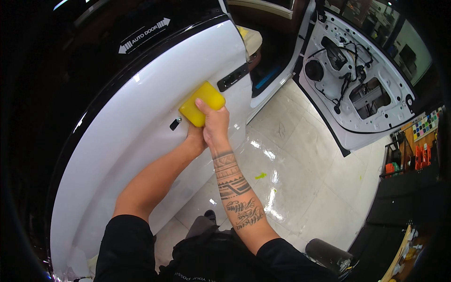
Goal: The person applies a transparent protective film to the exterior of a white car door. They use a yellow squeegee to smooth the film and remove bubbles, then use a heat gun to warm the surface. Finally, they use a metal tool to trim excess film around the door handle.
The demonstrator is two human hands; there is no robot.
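Sleeves (124, 246) — yellow block (209, 96) in right grip (216, 123) — wiring (346, 81) inside door (350, 124)

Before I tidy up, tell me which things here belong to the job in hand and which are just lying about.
In use, it seems:
yellow block in the right hand
white door panel behind it

Apparently just lying about:
dark cylinder
yellow-green scrap on the floor

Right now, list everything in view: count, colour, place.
block: one, yellow, upper centre
outer door panel: one, white, left
handle plate: one, black, on panel
open door: one, white, upper right
seat: one, beige, top centre
floor: one, pale, centre
scraps: several, lime, on floor
cylinder: one, dark, lower right
swatch board: one, multicoloured, right edge
shoe: one, dark, below centre
sleeves: two, black, bottom
left hand: one, bare, partly hidden
right hand: one, bare, thumb on block
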